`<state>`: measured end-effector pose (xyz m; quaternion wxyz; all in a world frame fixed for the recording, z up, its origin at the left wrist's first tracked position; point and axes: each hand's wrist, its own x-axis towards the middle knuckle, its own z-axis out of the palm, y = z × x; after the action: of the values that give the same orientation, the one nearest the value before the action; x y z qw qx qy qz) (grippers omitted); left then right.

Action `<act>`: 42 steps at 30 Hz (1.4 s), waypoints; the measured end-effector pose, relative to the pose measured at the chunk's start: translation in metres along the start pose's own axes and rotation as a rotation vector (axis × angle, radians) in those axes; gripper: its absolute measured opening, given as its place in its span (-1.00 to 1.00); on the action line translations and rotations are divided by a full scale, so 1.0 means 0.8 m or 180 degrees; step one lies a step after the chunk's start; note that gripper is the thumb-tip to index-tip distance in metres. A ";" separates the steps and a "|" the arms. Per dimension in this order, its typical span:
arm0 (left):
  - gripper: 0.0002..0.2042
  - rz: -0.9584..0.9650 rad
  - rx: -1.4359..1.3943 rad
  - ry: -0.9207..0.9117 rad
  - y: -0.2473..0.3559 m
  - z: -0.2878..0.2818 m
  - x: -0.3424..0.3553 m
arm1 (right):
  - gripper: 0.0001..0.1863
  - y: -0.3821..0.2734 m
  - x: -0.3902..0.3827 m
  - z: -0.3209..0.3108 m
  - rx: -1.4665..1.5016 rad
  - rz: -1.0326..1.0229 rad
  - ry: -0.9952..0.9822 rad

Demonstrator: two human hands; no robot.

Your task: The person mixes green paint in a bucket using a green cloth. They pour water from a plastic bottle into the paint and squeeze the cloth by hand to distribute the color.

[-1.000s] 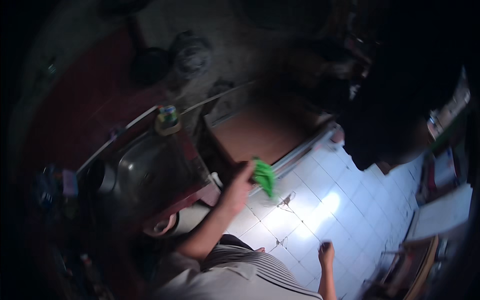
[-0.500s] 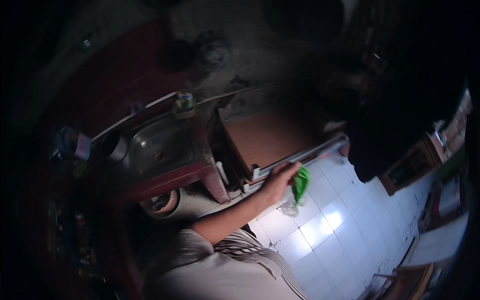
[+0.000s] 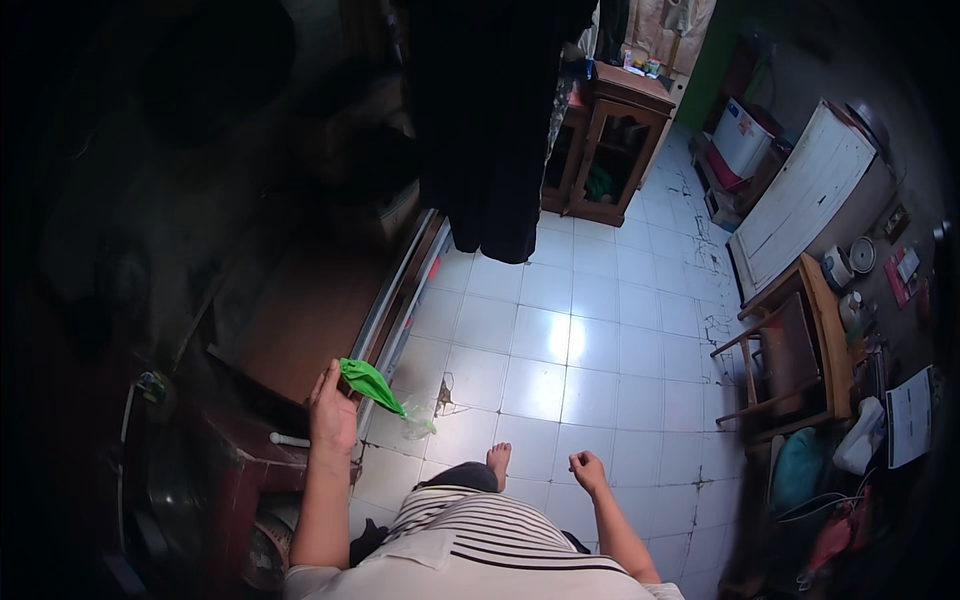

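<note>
While the left hand (image 3: 333, 412) pinches a crumpled green bag (image 3: 366, 380) between thumb and fingers, the right hand (image 3: 588, 470) hangs well apart from it on the other side of the body, its fingers folded into a loose fist. The bag hangs out to the right of the left hand, tapering downward, and a bit of clear plastic (image 3: 415, 428) dangles at its lower end, in front of the pale tiled floor (image 3: 620, 385). Near the left hand lies a brown panel (image 3: 310, 320) edged by a metal rail (image 3: 398, 290), and beside the left forearm stands a dark red ledge (image 3: 255, 455), partly lost in shadow. One bare foot (image 3: 498, 465) shows beyond the striped shirt (image 3: 500, 530), between the two hands. Farther off, a dark garment (image 3: 480, 130) hangs near a brown cabinet (image 3: 615, 150) with glass-fronted doors. Along the right side are a white panel (image 3: 805, 210), wooden furniture (image 3: 832, 350) with slender legs, and a teal bundle (image 3: 797, 470) next to a white bag (image 3: 860, 435).
</note>
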<state>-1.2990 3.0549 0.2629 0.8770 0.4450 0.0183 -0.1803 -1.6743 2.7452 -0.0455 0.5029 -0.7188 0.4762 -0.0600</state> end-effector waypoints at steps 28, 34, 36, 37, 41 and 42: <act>-0.82 0.1733 0.0542 0.1981 0.387 -0.475 -0.194 | -0.44 0.125 0.049 0.057 -0.2642 -0.0373 -0.1437; -0.76 0.1638 0.0221 0.1695 0.491 -0.656 -0.166 | -0.55 -0.030 -0.059 0.166 -0.1331 0.0707 -0.1355; -0.77 0.1505 0.0153 0.1310 0.518 -0.704 -0.129 | -0.61 -0.083 -0.089 0.208 -0.1854 0.0114 -0.1448; -0.79 0.1473 0.0181 0.1366 0.528 -0.717 -0.110 | -0.60 -0.108 -0.100 0.224 -0.1966 -0.0182 -0.1453; -0.77 0.1217 0.0395 0.1118 0.586 -0.793 -0.076 | -0.59 -0.195 -0.176 0.315 -0.1914 -0.0753 -0.1532; -0.76 0.1117 0.0501 0.1098 0.589 -0.791 -0.068 | -0.59 -0.217 -0.200 0.329 -0.1925 -0.0839 -0.1557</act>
<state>-1.1118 3.8234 0.2560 0.8415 0.5324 0.0761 0.0524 -1.5033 3.0468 0.0250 0.3553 -0.8822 0.2427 0.1913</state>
